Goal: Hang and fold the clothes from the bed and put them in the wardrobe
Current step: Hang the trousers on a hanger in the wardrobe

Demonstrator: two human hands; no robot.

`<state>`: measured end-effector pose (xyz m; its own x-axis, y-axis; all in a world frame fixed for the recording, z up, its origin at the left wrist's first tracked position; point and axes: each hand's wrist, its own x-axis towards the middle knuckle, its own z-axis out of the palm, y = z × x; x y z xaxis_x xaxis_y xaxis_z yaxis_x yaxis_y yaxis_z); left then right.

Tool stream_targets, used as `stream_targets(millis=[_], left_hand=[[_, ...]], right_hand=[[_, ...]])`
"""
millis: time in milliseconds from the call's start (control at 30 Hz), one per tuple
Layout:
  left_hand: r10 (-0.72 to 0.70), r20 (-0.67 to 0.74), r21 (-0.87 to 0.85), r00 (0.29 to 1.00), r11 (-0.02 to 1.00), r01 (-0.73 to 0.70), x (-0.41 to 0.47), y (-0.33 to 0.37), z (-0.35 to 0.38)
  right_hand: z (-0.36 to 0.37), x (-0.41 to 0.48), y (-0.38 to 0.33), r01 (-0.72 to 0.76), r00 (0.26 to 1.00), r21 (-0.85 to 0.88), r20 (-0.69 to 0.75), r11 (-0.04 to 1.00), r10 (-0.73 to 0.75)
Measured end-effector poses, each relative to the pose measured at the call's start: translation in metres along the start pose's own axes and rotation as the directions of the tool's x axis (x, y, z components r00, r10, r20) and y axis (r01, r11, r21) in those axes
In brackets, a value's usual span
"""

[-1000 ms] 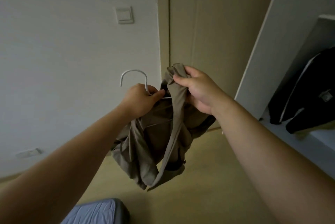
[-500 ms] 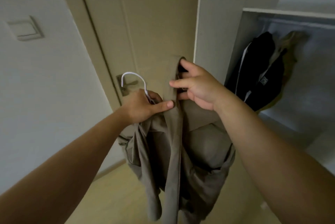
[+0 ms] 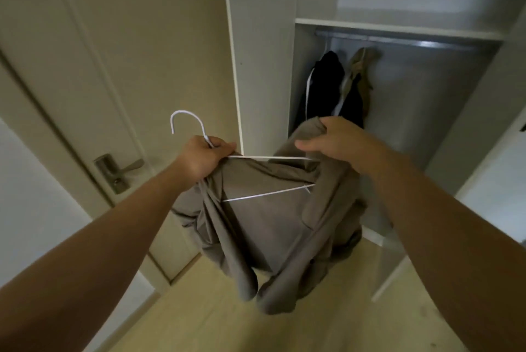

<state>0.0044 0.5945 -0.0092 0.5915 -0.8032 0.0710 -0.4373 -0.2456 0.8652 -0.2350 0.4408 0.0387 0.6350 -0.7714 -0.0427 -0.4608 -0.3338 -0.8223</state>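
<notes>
Here we are in front of the open wardrobe (image 3: 264,67), and the taupe garment (image 3: 270,226) is up in the air at chest height between both hands, well clear of the floor (image 3: 199,323). The left hand (image 3: 203,158) has its fingers (image 3: 223,149) curled tight round the neck of the white hanger (image 3: 270,157), with a bunch of cloth trapped in the same grip. The right hand (image 3: 338,142) pinches a fold of the fabric at the hanger's far end, lifting it above the wire.

The job right now, as I read it, is seating that fold over the hanger's right arm. Best done with the left grip firm at the neck so the frame cannot swing, while the right draws the cloth up and over the tip, then smooths it along (it looks badly bunched near the left fist, so spreading it matters, or it may slide off).

Orientation: the hanger's long axis runs left to right across the view, roughly level, hand to hand. Its hook (image 3: 186,114) stands up, open end curling to the left. The garment trails straight down below it. The rail (image 3: 412,42) waits ahead and higher, with a black garment (image 3: 327,87) already hung there.
</notes>
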Motion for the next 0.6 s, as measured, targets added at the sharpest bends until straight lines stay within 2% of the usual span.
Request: stream_targets(millis=[100, 267, 433, 533, 600], left_hand=[[-0.052, -0.002, -0.023, 0.999, 0.998, 0.052, 0.033, -0.006, -0.009], [-0.044, 0.035, -0.206, 0.998, 0.977, 0.051, 0.061, -0.007, -0.02], [-0.235, 0.053, -0.432, 0.971, 0.871, 0.234, 0.064, -0.003, -0.03], [-0.232, 0.144, -0.552, 0.962, 0.788, 0.273, 0.061, -0.001, -0.034], [-0.198, 0.21, -0.55, 0.957, 0.785, 0.283, 0.06, 0.001, -0.035]], right_hand=[[-0.016, 0.006, 0.013, -0.065, 0.987, -0.163, -0.153, 0.984, 0.04], [-0.035, 0.008, 0.019, -0.114, 0.932, -0.264, -0.363, 0.958, 0.011], [-0.038, 0.006, 0.017, -0.134, 0.905, -0.166, -0.421, 0.977, 0.053], [-0.034, 0.002, 0.015, -0.164, 0.899, -0.219, -0.436, 0.962, 0.054], [-0.032, -0.003, 0.019, -0.162, 0.896, -0.238, -0.443, 0.958, 0.042]])
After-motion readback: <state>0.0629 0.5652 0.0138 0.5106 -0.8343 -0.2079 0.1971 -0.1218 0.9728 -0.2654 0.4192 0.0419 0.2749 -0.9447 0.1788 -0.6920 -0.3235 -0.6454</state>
